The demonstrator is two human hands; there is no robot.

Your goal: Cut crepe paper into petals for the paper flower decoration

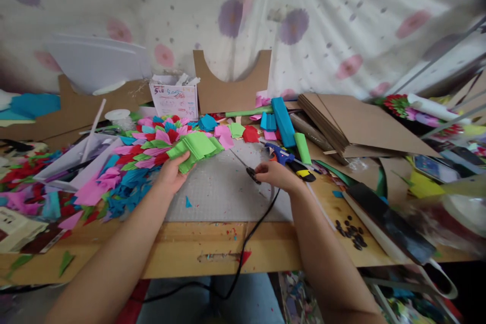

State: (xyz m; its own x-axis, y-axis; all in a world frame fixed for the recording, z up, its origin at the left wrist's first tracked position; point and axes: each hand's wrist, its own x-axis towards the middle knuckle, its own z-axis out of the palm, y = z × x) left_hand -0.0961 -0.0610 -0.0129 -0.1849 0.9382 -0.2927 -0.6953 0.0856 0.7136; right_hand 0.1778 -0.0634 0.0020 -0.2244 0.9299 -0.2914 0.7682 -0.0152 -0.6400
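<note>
A folded stack of bright green crepe paper (195, 148) is gripped in my left hand (174, 173), thumb on top. My right hand (280, 174) is closed round the dark handles of a pair of scissors (251, 173); their thin blades point up and left, apart from the green paper. Both hands are over a grey cutting mat (231, 197). Beyond the mat lie small cut pieces of pink paper (224, 136), green and red paper. A blue glue gun (280, 154) rests just past my right hand, beside a yellow-and-black utility knife (304, 172).
Colourful paper petals (132, 187) are heaped on the left around a white tray (76, 172). Stacked cardboard sheets (364, 121) lie at the back right. A black cable (246, 243) crosses the front edge. Dark round pieces (353, 235) and a phone-like black slab (391, 223) sit right.
</note>
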